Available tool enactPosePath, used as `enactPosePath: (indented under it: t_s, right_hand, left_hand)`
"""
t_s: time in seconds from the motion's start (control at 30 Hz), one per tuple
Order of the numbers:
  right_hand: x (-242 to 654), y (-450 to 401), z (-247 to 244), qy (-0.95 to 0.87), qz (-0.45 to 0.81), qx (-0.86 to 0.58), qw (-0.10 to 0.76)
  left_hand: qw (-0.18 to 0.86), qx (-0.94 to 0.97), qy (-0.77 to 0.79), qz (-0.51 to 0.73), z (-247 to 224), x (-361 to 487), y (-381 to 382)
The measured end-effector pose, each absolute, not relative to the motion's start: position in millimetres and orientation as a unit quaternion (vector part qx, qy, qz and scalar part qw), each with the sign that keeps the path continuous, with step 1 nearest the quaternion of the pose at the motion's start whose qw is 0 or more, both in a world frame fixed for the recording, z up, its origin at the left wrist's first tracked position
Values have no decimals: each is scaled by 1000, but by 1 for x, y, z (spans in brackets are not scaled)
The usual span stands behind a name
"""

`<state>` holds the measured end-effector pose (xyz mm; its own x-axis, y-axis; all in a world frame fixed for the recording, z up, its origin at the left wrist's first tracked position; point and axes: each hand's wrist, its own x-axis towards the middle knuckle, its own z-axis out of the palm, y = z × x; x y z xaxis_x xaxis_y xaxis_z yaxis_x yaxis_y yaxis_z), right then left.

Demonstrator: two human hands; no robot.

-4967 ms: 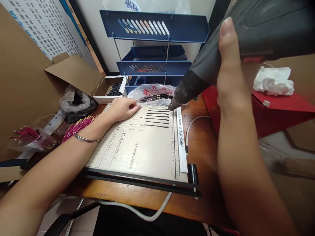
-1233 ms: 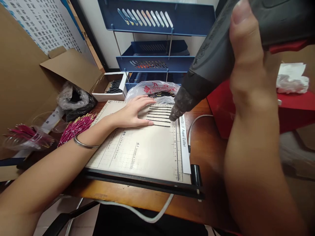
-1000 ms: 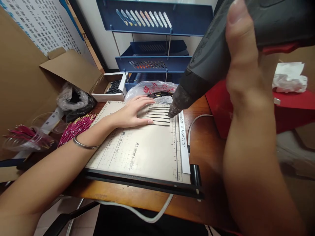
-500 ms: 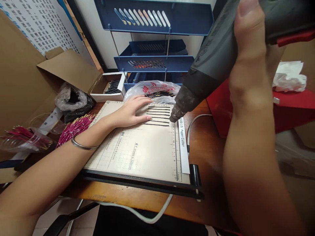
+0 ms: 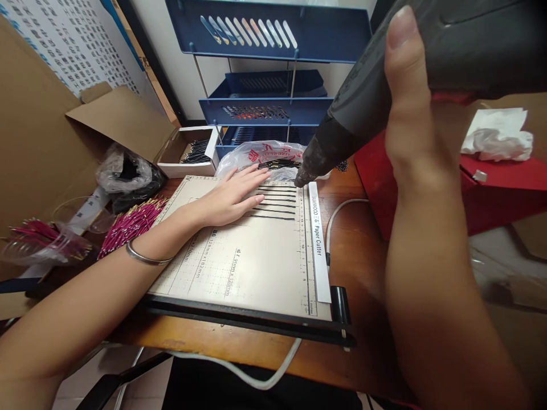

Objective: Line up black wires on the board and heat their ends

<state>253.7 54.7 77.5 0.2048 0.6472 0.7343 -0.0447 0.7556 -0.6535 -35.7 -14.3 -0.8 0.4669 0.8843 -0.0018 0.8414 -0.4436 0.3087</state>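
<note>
Several thin black strips point(image 5: 276, 208) lie in parallel rows on a cream paper cutter board point(image 5: 265, 262). My left hand point(image 5: 233, 196) rests flat over their left ends, its fingers spread and pointing right. A dark heat gun point(image 5: 363, 108) is gripped in my right hand point(image 5: 412, 97), thumb along its top. The gun's nozzle tip is just above the right end of the farthest strips. My right hand's other fingers are mostly hidden behind the gun.
Behind the board are a plastic bag point(image 5: 256, 155) of dark pieces, a white box point(image 5: 186, 168) and blue racks point(image 5: 265, 111). Magenta pieces point(image 5: 132, 225) lie left. A white cable point(image 5: 337, 213) and red box point(image 5: 491, 193) are right.
My right hand has moved the heat gun away from me, its nozzle passing from the nearer strips to the farthest ones. My left hand's fingers have shifted slightly, staying on the board.
</note>
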Motion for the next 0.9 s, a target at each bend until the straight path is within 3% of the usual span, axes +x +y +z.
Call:
enactPosePath:
  t_s: [0.4,0.7,0.9]
  right_hand:
    - [247,50,86,-555,274,-190,762]
    - [252,46,84,-570,261,-201,753]
    - [246,39,88,-565,248,-199,762]
  left_hand:
    - [156,876,451,-72,3,-6,-42]
    - [120,857,502,-7,3,-16,-31]
    - [147,844,508,-90,3,-17,-32]
